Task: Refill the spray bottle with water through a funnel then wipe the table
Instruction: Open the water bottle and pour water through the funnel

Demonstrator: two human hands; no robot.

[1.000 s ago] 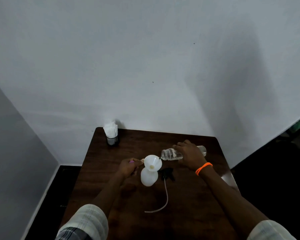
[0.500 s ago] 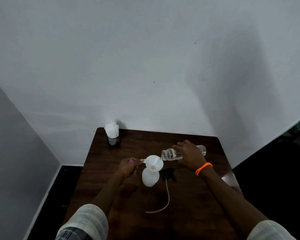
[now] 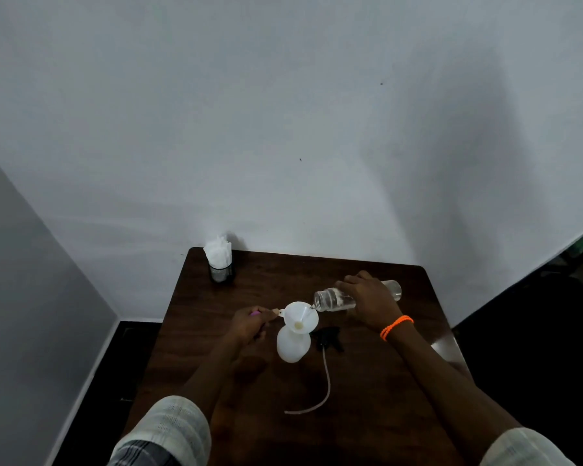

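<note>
Pouring from a clear bottle (image 3: 337,299) tipped on its side, the right hand (image 3: 372,302) wraps its fingers round the bottle, whose mouth meets the rim of a white funnel (image 3: 300,317). The funnel sits in a white spray bottle (image 3: 293,346) mid-table (image 3: 367,381). The left hand (image 3: 251,326) pinches the funnel's tab. A black sprayer head (image 3: 329,338) lies just beside the spray bottle.

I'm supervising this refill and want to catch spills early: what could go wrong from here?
1. The right hand tips the clear bottle right at the funnel rim, so water may run outside it.
2. The left hand pinches only the funnel's tab, so it could tilt on the spray bottle.
3. The sprayer head lies close by and could get wet.
</note>
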